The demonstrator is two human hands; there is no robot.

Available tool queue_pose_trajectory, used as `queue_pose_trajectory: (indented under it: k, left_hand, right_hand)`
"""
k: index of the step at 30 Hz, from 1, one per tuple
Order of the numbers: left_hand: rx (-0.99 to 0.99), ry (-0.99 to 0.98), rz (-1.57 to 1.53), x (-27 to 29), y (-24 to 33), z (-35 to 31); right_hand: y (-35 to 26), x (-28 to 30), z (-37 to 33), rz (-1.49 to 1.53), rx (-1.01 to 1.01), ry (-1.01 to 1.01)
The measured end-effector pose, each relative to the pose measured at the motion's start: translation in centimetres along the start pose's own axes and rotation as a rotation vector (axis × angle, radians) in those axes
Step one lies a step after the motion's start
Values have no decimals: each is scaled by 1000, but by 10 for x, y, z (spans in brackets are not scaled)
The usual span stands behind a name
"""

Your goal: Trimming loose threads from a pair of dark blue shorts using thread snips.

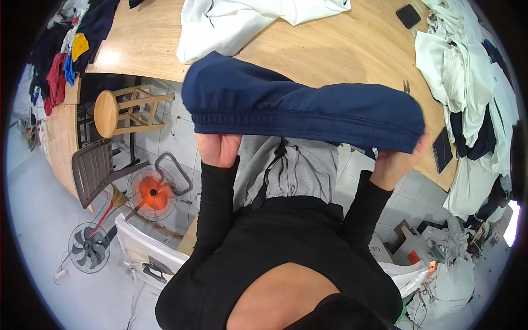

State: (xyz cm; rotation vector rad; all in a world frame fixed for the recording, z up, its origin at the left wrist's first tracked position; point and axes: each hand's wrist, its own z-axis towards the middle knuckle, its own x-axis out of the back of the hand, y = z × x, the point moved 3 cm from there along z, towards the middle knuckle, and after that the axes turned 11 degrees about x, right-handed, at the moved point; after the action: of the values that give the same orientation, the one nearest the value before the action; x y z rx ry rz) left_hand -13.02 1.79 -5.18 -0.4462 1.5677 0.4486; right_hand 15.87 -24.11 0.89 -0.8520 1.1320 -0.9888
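A navy blue garment with a gathered elastic waistband point(308, 104) is stretched wide between my two hands, lifted over the near edge of the table. Its waistband edge faces me, and the rest of the cloth folds away toward the table, so I cannot tell trousers from shorts. My left hand point(219, 149) holds the left end from below, palm up, with its fingers hidden by the cloth. At the other end, my right hand point(400, 159) grips the corner, and some fingers show curled around the outer edge.
On the wooden table point(341, 55) lie a white garment point(236, 27), a dark phone-like object point(408, 16) and small snips point(406, 87). White clothes point(467, 82) are heaped at the right. A stool point(107, 114), chair point(93, 170) and fans point(154, 192) stand at the left.
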Motion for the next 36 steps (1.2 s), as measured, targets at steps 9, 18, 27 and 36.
queue_pose_trajectory:
  k: [9, 18, 27, 36]
  left_hand:
    - [-69, 19, 57, -26, 6, -5]
    - [-118, 43, 84, -28, -2, -9]
    - [-262, 155, 230, -25, -8, -4]
    - [-158, 474, 2096, -49, -19, 17]
  right_hand:
    - [-53, -14, 13, -675, 637, -78]
    - [-47, -5, 11, -750, 777, -7]
    - [-46, 12, 24, -1024, 1047, 22]
    - [-16, -7, 16, -1242, 420, -672]
